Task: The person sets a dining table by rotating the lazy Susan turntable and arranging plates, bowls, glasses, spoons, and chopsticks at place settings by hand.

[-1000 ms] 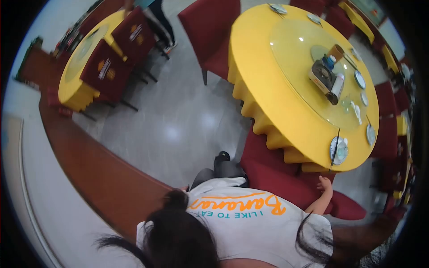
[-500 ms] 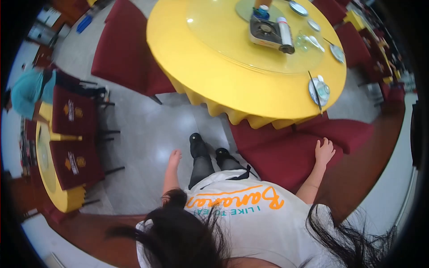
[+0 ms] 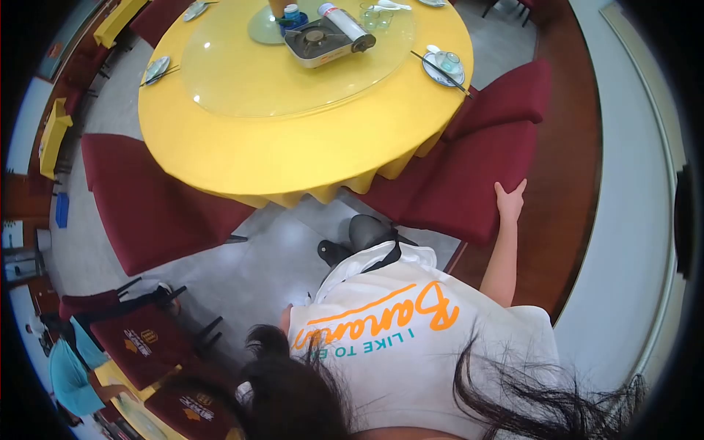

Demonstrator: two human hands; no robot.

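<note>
My right hand grips the edge of a dark red upholstered chair, its thumb and fingers apart around the chair back. This chair stands close against the round table with the yellow cloth. Another matching chair is just beyond it. Only a small bit of my left hand shows, low beside my body near the white T-shirt; its fingers are hidden.
On the table are a glass turntable, a portable gas stove with a canister, and place settings such as a plate with chopsticks. A red chair stands at left. A person in teal bends over another table.
My view has turned right and the table now lies further left. My right hand has shifted along the chair to its back edge. My left hand has dropped almost out of sight.
</note>
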